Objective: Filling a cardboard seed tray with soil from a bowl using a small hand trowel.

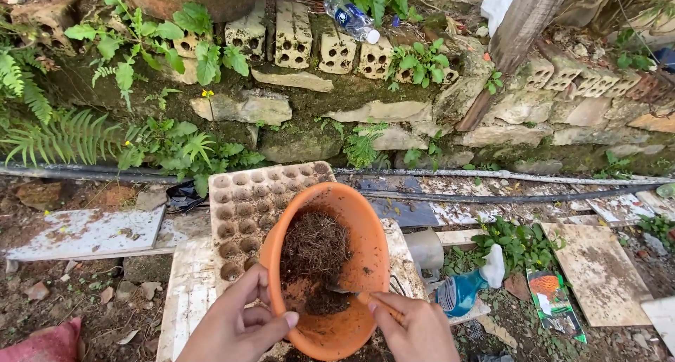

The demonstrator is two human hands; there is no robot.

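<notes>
An orange plastic pot (pixel 369 249) is tilted toward me, with dark fibrous soil (pixel 314 253) inside. My left hand (pixel 235 323) grips its left rim near the bottom of the view. My right hand (pixel 415 327) holds a small tool with an orange handle (pixel 376 307); its tip reaches into the soil at the pot's lower part. The tool's working end is mostly hidden in the soil. Behind the pot lies a cardboard egg tray (pixel 242 211) on a white board (pixel 186 292).
A teal spray bottle (pixel 464 288) lies to the right of the pot, a seed packet (pixel 552 299) beyond it. A mossy stone and brick wall (pixel 365 112) with ferns runs across the back, with a plastic water bottle (pixel 350 17) on top. Flat tiles (pixel 598 270) lie on the ground.
</notes>
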